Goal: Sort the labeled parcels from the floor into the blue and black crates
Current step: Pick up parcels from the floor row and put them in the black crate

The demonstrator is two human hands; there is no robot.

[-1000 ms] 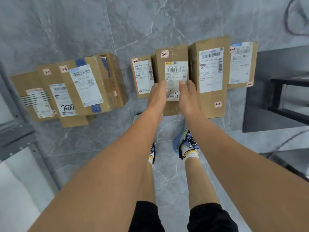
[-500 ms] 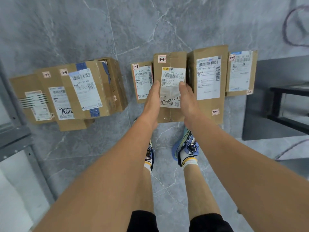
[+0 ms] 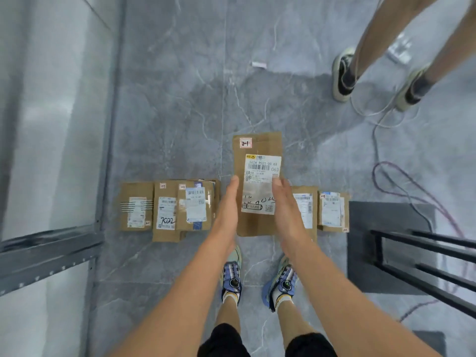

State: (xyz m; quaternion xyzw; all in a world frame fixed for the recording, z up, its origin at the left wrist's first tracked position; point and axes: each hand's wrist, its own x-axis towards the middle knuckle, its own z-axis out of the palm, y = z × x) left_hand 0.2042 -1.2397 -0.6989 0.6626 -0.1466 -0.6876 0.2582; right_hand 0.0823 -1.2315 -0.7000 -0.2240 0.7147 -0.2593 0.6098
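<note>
The left hand [image 3: 228, 204] and right hand [image 3: 286, 202] grip the side edges of the tall brown cardboard parcel [image 3: 260, 181], held above the grey marble floor [image 3: 180, 112]. Other brown labeled parcels [image 3: 167, 210] lie at 9 and 3 o'clock. A black metal rack [image 3: 425, 256] stands at 4 o'clock, and another person's legs [image 3: 360, 47] at 1 o'clock.

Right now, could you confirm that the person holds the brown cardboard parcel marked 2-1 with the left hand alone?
Not quite: in the head view, the left hand and the right hand both hold the brown cardboard parcel marked 2-1, one on each side.
</note>
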